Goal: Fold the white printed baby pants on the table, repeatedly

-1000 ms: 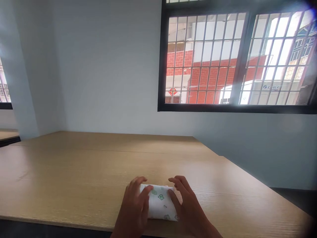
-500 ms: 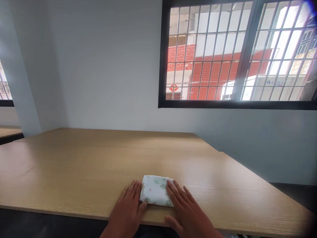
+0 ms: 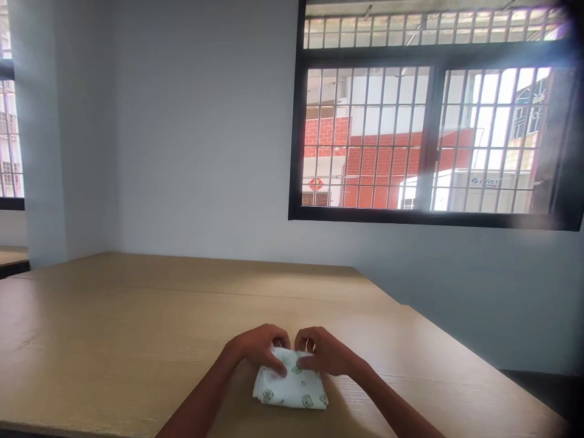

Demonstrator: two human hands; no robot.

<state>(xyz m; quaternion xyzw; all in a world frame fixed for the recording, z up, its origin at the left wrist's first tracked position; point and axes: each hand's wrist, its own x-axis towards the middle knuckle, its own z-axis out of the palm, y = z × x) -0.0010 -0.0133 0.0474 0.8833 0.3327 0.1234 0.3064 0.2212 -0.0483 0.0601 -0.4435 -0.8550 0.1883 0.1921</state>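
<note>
A small folded white cloth (image 3: 292, 389) with little green printed figures lies on the wooden table (image 3: 137, 328), near its front edge. My left hand (image 3: 260, 348) and my right hand (image 3: 322, 353) are both curled over the cloth's far edge, fingertips pinching the fabric. The two hands nearly touch each other above the middle of the cloth. Both forearms reach in from the bottom of the view.
The light wooden table stretches far to the left and back to a white wall. Its right edge runs diagonally toward the near right. A large barred window (image 3: 429, 134) sits in the wall ahead; another window (image 3: 6, 140) is at the far left.
Both hands have lifted from lying flat beside the cloth and moved to its far edge, where they now pinch it. The camera has tilted and pulled back a little.
</note>
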